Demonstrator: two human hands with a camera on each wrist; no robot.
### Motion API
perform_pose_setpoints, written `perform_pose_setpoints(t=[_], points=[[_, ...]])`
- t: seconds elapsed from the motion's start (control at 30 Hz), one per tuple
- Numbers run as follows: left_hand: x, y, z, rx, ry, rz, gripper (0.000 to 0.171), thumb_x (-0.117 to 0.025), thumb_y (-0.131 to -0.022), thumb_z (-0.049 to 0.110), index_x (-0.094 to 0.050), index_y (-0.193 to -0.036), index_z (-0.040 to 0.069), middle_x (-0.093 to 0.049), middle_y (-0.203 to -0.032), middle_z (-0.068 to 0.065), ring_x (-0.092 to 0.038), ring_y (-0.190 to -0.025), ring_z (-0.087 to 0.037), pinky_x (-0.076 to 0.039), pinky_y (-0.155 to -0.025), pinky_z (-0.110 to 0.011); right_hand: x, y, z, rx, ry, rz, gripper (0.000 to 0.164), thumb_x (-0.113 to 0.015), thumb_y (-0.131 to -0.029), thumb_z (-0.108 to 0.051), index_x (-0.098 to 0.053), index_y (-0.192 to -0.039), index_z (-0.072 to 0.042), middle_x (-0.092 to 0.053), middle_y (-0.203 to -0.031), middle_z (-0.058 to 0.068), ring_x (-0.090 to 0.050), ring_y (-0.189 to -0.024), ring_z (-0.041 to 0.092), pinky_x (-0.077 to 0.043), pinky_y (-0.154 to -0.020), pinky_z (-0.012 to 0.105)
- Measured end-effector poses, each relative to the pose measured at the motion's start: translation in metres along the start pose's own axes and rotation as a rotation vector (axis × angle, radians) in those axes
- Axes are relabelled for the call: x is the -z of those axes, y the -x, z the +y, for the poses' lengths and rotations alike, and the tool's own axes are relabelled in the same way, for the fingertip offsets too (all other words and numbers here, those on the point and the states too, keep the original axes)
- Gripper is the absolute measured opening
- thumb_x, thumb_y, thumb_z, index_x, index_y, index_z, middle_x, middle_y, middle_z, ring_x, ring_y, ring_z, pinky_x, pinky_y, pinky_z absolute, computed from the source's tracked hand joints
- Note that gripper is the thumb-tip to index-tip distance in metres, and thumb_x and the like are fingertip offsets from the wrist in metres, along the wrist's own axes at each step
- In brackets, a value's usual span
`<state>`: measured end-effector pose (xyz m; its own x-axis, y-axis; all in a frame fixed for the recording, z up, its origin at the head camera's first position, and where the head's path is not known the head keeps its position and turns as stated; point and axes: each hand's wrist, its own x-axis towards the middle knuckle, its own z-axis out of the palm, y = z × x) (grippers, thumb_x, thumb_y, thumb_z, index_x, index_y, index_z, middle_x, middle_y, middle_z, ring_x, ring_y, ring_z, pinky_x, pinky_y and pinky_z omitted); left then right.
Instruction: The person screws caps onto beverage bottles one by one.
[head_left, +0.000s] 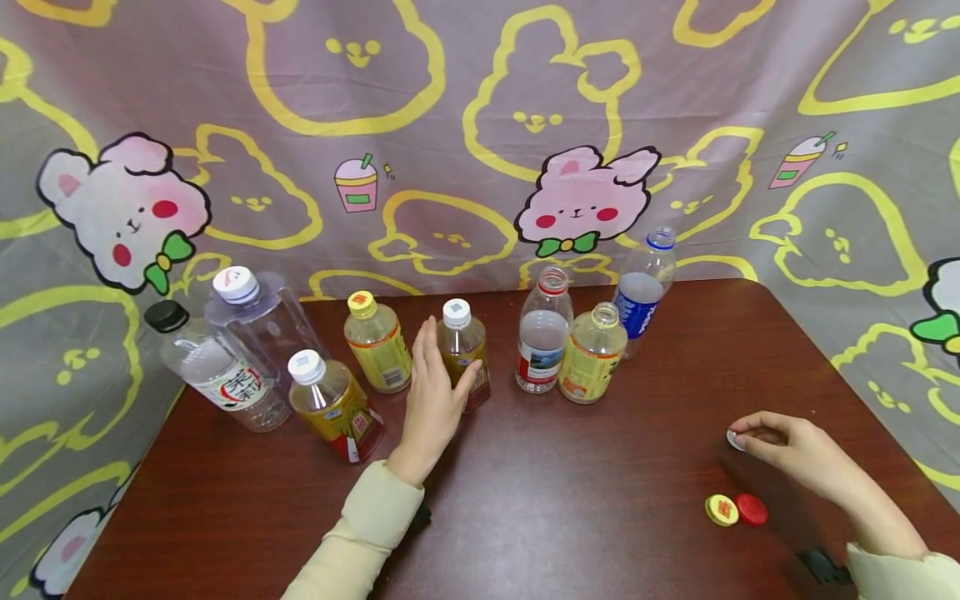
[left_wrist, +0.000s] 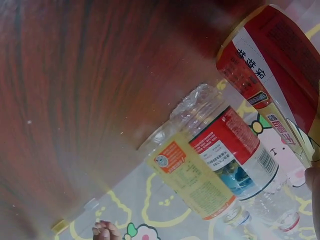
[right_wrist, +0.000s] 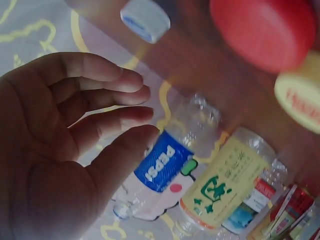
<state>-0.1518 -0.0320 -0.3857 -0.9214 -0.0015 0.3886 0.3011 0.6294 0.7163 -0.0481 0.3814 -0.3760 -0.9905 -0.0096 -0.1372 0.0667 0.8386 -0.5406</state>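
Observation:
My left hand [head_left: 435, 400] reaches up beside a tea bottle [head_left: 456, 333] with a white cap. Its fingers are straight along the bottle's left, and the thumb spreads across the front. In the left wrist view, the bottle's red label [left_wrist: 280, 65] is close at the right, with the thumb tip at its edge. My right hand [head_left: 798, 450] hovers low at the table's right by a white bottle cap [head_left: 736, 440]. From the right wrist, its fingers are loosely bent, with a gap to the thumb, and the white cap [right_wrist: 145, 21] lies apart from the fingertips.
A yellow cap [head_left: 722, 510] and a red cap [head_left: 752, 509] lie together. Uncapped are a red-ringed water bottle [head_left: 543, 350], a yellow-label bottle [head_left: 592, 358] and a Pepsi bottle [head_left: 641, 292]. Several capped bottles stand left, including a black-capped one [head_left: 225, 375] and a yellow-capped one [head_left: 377, 346].

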Motion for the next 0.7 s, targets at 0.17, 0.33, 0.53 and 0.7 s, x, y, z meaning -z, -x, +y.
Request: perform_pose_setpoints(t=[0.17, 0.33, 0.53, 0.7], points=[[0.000, 0.006, 0.002, -0.025, 0.062, 0.112, 0.081, -0.067, -0.087, 0.027, -0.018, -0.147, 0.005, -0.018, -0.151, -0.020, -0.025, -0.139, -0.037, -0.037, -0.104, -0.055, -0.006, 0.007, 0.015, -0.006, -0.023, -0.044, 0.024, -0.064, -0.089, -0.015, -0.064, -0.105, 0.002, -0.070, -0.090, 0.002, -0.054, -0.074, -0.014, -0.046, -0.062, 0.017], [-0.001, 0.011, 0.004, -0.319, 0.124, 0.311, 0.060, -0.064, -0.085, 0.015, -0.031, -0.133, 0.001, -0.031, -0.138, -0.025, -0.037, -0.128, -0.038, -0.039, -0.102, -0.048, -0.013, 0.014, 0.030, 0.053, -0.091, -0.129, 0.023, -0.062, -0.089, -0.012, -0.063, -0.103, 0.007, -0.067, -0.085, -0.013, -0.057, -0.073, -0.011, -0.047, -0.062, 0.015], [-0.008, 0.010, 0.015, -0.670, 0.089, 0.305, 0.038, -0.058, -0.091, 0.021, -0.046, -0.118, -0.003, -0.049, -0.120, -0.023, -0.053, -0.108, -0.033, -0.047, -0.094, -0.034, -0.018, 0.023, 0.042, 0.089, -0.141, -0.248, 0.026, -0.058, -0.092, -0.014, -0.060, -0.108, 0.007, -0.063, -0.086, -0.020, -0.058, -0.075, -0.009, -0.047, -0.063, 0.016], [-0.019, 0.009, 0.031, -0.587, 0.036, 0.122, 0.059, -0.073, -0.079, 0.010, -0.043, -0.128, -0.002, -0.048, -0.127, -0.021, -0.051, -0.116, -0.031, -0.048, -0.095, -0.039, -0.020, 0.026, 0.050, 0.170, -0.170, -0.261, 0.024, -0.064, -0.088, -0.010, -0.060, -0.109, 0.002, -0.057, -0.092, -0.025, -0.052, -0.081, -0.011, -0.046, -0.064, 0.016]])
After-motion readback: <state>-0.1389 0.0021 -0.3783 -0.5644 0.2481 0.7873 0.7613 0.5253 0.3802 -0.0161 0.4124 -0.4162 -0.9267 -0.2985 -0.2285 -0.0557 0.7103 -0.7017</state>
